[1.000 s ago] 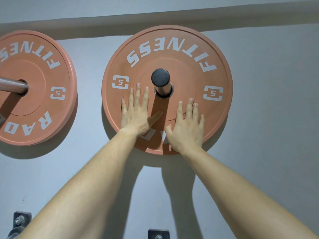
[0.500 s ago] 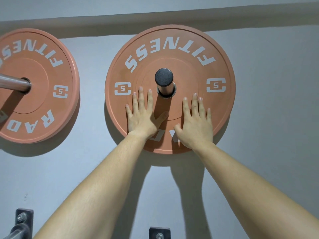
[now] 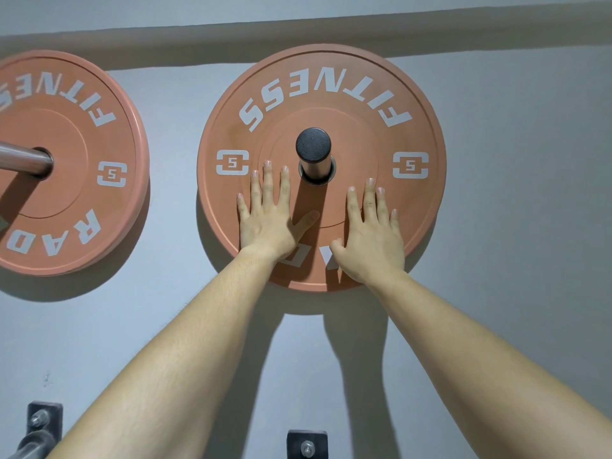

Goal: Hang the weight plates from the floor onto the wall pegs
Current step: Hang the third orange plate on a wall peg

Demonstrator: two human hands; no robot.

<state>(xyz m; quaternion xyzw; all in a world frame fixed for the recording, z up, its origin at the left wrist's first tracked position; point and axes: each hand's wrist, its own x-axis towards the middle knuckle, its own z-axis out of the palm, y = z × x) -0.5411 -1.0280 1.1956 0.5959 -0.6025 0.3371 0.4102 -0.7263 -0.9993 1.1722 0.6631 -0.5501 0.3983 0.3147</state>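
Head view: we press left hand and right hand, fingers flat and spread (grasping nothing), against the plate seated on its wall peg; a second plate hangs toward the wall's left edge, lower pegs unfilled.

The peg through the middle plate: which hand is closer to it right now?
Left. The left hand lies flat just below-left of the peg, fingertips beside its base; the right hand sits lower, to its right.
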